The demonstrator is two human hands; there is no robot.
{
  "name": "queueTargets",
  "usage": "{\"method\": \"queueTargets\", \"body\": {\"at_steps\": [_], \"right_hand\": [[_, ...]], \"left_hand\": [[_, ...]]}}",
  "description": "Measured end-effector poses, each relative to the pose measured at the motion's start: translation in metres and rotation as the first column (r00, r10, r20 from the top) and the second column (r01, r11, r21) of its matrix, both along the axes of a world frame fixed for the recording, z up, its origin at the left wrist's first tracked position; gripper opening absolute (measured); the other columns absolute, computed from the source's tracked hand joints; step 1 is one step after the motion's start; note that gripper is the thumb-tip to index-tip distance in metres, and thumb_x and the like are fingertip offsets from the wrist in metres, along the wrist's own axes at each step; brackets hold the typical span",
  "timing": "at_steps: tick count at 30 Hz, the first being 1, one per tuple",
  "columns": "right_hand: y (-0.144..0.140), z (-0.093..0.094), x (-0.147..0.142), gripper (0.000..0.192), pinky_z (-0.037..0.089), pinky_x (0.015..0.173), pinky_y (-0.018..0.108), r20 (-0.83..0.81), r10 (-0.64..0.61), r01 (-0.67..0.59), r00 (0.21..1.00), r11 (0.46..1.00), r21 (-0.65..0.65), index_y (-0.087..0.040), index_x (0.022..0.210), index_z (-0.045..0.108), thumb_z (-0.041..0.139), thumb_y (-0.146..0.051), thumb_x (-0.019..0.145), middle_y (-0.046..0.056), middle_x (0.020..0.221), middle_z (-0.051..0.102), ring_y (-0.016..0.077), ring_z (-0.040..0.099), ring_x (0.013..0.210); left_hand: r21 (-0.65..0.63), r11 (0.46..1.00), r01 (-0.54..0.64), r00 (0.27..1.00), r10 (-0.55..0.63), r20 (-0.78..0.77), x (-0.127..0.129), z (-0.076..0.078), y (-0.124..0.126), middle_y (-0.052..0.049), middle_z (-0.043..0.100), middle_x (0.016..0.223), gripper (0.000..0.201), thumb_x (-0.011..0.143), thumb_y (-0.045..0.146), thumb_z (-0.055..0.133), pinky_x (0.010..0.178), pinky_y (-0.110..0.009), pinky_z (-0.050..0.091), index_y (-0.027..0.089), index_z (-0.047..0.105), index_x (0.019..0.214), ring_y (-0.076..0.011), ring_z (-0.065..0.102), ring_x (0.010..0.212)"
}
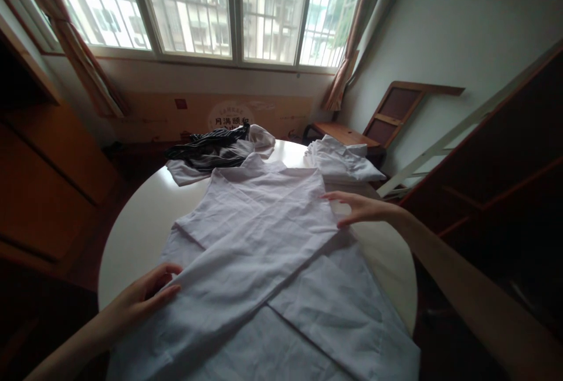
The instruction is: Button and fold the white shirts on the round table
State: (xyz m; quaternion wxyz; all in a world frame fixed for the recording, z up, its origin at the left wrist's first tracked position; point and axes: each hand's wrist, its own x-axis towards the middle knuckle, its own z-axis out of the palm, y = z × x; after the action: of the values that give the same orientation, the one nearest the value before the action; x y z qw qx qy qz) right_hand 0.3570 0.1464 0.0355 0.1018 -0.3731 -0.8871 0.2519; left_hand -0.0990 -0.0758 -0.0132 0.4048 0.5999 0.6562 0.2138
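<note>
A white long-sleeved shirt (259,234) lies spread over a round white table, its collar end away from me. One sleeve crosses the body diagonally on top, from upper right to lower left; the other lies partly beneath it. My left hand (147,293) rests at the lower left end of the top sleeve, thumb and fingers apart, fingertips touching the cloth. At the shirt's right edge, near the fold by the shoulder, my right hand (365,208) touches the fabric with thumb and fingers spread. The shirt's near end runs out of view.
The table (127,240) also bears a heap of striped dark and pale clothes (215,149) at back left. Folded white garments (343,158) lie at back right. Beyond stand a wooden chair (391,111), a white ladder-like frame (422,155) and a large printed box (162,114) below the window.
</note>
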Motion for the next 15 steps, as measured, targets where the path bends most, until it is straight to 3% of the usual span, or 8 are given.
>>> {"method": "queueTargets", "body": {"at_steps": [3, 6, 11, 15], "right_hand": [[-0.030, -0.015, 0.013, 0.037, 0.047, 0.080, 0.032, 0.018, -0.088, 0.084, 0.996, 0.980, 0.182, -0.018, 0.101, 0.060, 0.067, -0.029, 0.066, 0.008, 0.101, 0.063, 0.0220, 0.060, 0.093], [-0.046, -0.034, 0.012, 0.005, 0.043, 0.064, 0.027, 0.005, -0.277, 0.249, 0.961, 0.872, 0.421, -0.018, 0.076, 0.056, 0.054, -0.016, 0.073, 0.005, 0.077, 0.060, 0.0171, 0.056, 0.068], [-0.056, -0.053, 0.012, 0.016, 0.037, 0.057, 0.027, 0.030, -0.461, 0.338, 0.887, 0.693, 0.637, -0.019, 0.067, 0.049, 0.043, -0.005, 0.069, 0.006, 0.069, 0.056, 0.0177, 0.052, 0.062], [-0.058, -0.059, 0.013, 0.019, 0.038, 0.060, 0.026, 0.042, -0.476, 0.341, 0.879, 0.685, 0.644, -0.019, 0.081, 0.053, 0.045, -0.006, 0.069, 0.007, 0.080, 0.061, 0.0201, 0.057, 0.072]], "left_hand": [[-0.029, 0.999, 0.022, 1.000, -0.022, 0.022, -0.005, -0.008, 0.002, -0.003, 0.063, 0.084, 0.046, 0.075, 0.060, 0.049, 0.071, -0.028, 0.049, 0.022, 0.058, 0.100, -0.0210, 0.059, 0.082], [-0.049, 0.999, 0.020, 1.000, -0.019, 0.025, -0.008, -0.011, 0.003, -0.004, 0.064, 0.087, 0.046, 0.075, 0.058, 0.049, 0.072, -0.028, 0.049, 0.021, 0.059, 0.101, -0.0212, 0.059, 0.082], [-0.076, 0.997, -0.014, 0.997, 0.019, 0.070, -0.007, -0.001, 0.004, -0.004, 0.066, 0.088, 0.046, 0.070, 0.060, 0.053, 0.070, -0.028, 0.050, 0.021, 0.064, 0.093, -0.0223, 0.060, 0.082], [-0.111, 0.993, -0.028, 0.999, 0.031, 0.023, -0.002, 0.010, 0.004, -0.004, 0.065, 0.082, 0.050, 0.069, 0.066, 0.050, 0.066, -0.029, 0.051, 0.020, 0.066, 0.083, -0.0228, 0.060, 0.077]]}}
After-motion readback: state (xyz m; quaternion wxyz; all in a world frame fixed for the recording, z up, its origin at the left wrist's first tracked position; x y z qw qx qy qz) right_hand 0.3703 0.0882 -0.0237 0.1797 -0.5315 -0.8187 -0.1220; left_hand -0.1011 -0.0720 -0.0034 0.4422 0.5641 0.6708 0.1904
